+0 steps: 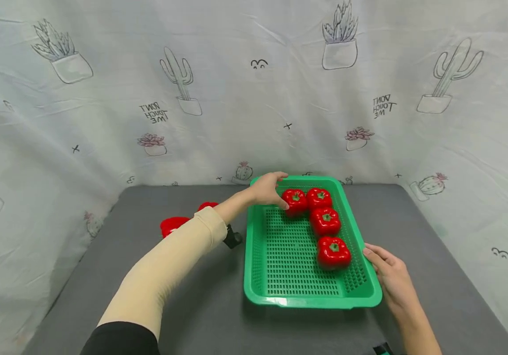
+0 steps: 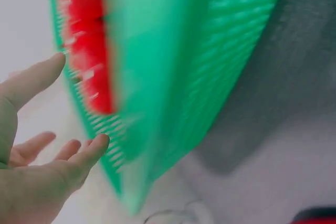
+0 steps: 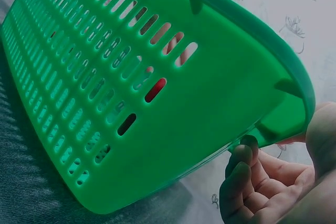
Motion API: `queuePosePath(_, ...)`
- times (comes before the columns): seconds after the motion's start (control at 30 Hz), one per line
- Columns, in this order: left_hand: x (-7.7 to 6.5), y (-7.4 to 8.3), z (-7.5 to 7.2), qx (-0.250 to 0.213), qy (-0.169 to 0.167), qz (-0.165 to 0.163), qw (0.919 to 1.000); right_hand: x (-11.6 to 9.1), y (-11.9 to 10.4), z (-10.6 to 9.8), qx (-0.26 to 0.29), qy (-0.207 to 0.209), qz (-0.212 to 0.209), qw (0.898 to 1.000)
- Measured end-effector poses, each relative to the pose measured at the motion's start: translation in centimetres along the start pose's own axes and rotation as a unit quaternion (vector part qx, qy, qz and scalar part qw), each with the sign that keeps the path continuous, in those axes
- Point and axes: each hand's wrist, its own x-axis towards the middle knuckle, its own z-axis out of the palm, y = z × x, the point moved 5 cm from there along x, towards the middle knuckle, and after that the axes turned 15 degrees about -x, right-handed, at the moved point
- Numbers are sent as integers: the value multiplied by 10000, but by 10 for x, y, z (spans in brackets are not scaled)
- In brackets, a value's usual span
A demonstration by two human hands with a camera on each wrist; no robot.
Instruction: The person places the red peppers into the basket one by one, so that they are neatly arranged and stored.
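Observation:
A green plastic basket (image 1: 298, 300) with perforated sides and floor holds several red bell peppers (image 1: 333, 252) along its right and back parts. At the basket's back left corner, my left hand (image 1: 268, 190) reaches over the rim with thumb and fingers spread. Its thumb tip is right at the back left pepper (image 1: 296, 197) in the head view, while the left wrist view shows nothing in the palm. My right hand (image 1: 391, 276) grips the basket's right rim, thumb on top and fingers curled beneath (image 3: 244, 169).
Left of the basket, two more red objects (image 1: 174, 224), partly hidden behind my left sleeve (image 1: 169, 261), lie on the grey table (image 1: 200, 315). A black wrist-worn device (image 1: 232, 237) sticks out below my left wrist. Patterned white cloth (image 1: 236, 98) surrounds the table's back and sides.

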Motion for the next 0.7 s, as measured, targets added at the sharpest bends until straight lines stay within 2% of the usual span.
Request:
queuePosePath(0.07, -11, 10, -11, -117, 26, 158, 9998, -1, 1, -1, 2, 28, 44, 10000)
queuePosePath(0.17, -36, 20, -29, -326, 240, 439, 9982, -1, 2, -1, 12, 53, 55, 10000)
queuePosePath(0.27, -75, 25, -45, -609, 639, 765, 9932, -1, 2, 0, 37, 28, 34, 10000)
queuePosePath(0.33, -106, 22, -54, -785, 958, 1073, 9865, -2, 1, 0, 59, -29, 23, 10000)
queuePosePath(0.43, -156, 5, -65, -917, 1624, 1274, 9742, -2, -1, 1, 83, -106, 7, 9999)
queuePosePath(0.5, -187, -13, -73, -949, 2102, 1229, 9652, -1, -2, 2, 102, -156, -34, 9998)
queuePosePath(0.6, -224, -43, -82, -960, 2777, 842, 9521, 0, -4, 2, 129, -157, -59, 9998)
queuePosePath(0.7, -247, -70, -83, -842, 3191, 456, 9429, -1, -4, 1, 179, -198, -46, 9996)
